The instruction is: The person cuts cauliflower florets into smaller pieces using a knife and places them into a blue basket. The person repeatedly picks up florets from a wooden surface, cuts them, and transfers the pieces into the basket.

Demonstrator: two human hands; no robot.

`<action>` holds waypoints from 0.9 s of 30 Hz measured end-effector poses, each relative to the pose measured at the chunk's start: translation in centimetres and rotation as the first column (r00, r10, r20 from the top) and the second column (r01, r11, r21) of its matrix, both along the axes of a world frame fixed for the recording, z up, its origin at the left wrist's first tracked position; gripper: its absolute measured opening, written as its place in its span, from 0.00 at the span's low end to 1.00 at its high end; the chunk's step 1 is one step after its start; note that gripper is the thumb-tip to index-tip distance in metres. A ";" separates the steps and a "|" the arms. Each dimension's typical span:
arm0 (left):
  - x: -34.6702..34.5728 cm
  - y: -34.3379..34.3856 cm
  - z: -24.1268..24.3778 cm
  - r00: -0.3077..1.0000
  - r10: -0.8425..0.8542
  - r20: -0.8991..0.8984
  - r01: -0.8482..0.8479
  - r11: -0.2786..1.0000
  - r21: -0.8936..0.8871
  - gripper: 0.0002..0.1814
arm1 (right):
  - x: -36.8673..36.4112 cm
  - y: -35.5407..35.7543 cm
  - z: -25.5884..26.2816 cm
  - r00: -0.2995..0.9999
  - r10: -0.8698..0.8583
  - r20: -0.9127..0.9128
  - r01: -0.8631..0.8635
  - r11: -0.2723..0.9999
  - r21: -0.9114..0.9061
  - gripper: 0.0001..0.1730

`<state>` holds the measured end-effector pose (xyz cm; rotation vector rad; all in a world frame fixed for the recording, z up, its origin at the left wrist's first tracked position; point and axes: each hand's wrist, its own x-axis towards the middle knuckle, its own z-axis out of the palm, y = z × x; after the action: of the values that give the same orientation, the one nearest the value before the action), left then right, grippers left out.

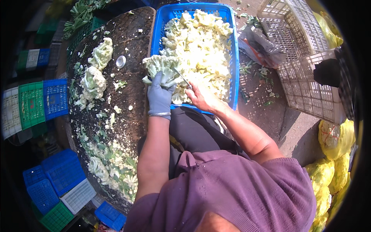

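Observation:
My left hand (161,97), in a grey-blue glove, holds a piece of cauliflower head (161,66) from below by its stem side. The piece hangs over the near left rim of a blue plastic crate (236,72). Bare, my right hand (200,95) grips a knife (182,76); its blade reaches up to the right side of the cauliflower piece, and the handle is mostly hidden in the fingers. Under both hands the crate is heaped with cut cauliflower florets (200,49), bright in the sun.
Left of the crate stands a dark worktable (130,87) with cauliflower heads (94,82), trimmings (116,165) and a small round white lid (121,61). White plastic crates (310,84) and yellow net bags (336,139) lie at the right. Stacked blue, green and white crates (63,171) fill the far left.

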<state>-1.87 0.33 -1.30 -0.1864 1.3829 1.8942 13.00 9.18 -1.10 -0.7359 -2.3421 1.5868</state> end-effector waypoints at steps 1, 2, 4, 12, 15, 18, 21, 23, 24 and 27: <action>-0.2 -0.2 -0.9 0.999 0.017 0.045 -0.019 0.999 0.044 0.17 | 0.6 -0.3 -0.9 1.000 -0.005 0.004 0.005 1.000 -0.025 0.16; -0.5 -0.3 -1.7 0.995 0.032 0.091 -0.039 0.995 0.087 0.17 | 1.4 -0.7 -1.8 1.000 -0.009 0.007 0.009 0.999 -0.050 0.16; -0.2 0.5 -1.1 0.990 0.059 0.132 -0.074 0.990 0.118 0.17 | 2.1 -0.9 -1.0 0.995 0.022 0.102 -0.012 0.995 -0.098 0.17; -0.1 2.3 -0.2 0.955 0.117 0.272 -0.138 0.989 0.060 0.18 | 1.0 -0.4 -0.5 0.996 -0.078 -0.046 0.077 0.997 -0.019 0.13; -0.2 2.1 -0.7 0.946 0.129 0.298 -0.149 0.988 0.044 0.17 | 0.0 0.2 -0.5 0.998 -0.056 0.000 0.056 0.998 0.023 0.15; -0.2 1.7 -0.9 0.958 0.109 0.266 -0.136 0.987 0.085 0.17 | 0.1 0.7 0.4 0.996 0.012 0.083 -0.013 1.000 0.017 0.16; -0.2 1.6 -0.7 0.961 0.080 0.264 -0.114 0.986 0.119 0.17 | 2.0 0.0 -1.2 0.992 0.048 0.113 -0.056 0.996 0.063 0.16; -0.7 1.4 -0.7 0.942 0.085 0.324 -0.130 0.984 0.119 0.18 | 3.5 -0.5 -2.2 0.978 0.080 0.191 -0.071 0.996 -0.056 0.16; -0.9 1.4 -0.2 0.942 0.075 0.327 -0.128 0.981 0.143 0.19 | 3.9 -1.1 -2.2 0.988 0.035 0.153 -0.034 0.999 -0.012 0.15; -1.6 1.1 0.9 0.928 -0.010 0.373 -0.078 0.972 0.220 0.21 | 4.0 -0.3 -1.4 0.995 0.009 0.098 0.000 0.996 -0.093 0.16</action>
<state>-3.46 1.44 -0.42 -0.4325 0.9028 1.9107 16.99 8.90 -2.45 -0.8470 -2.3521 1.7085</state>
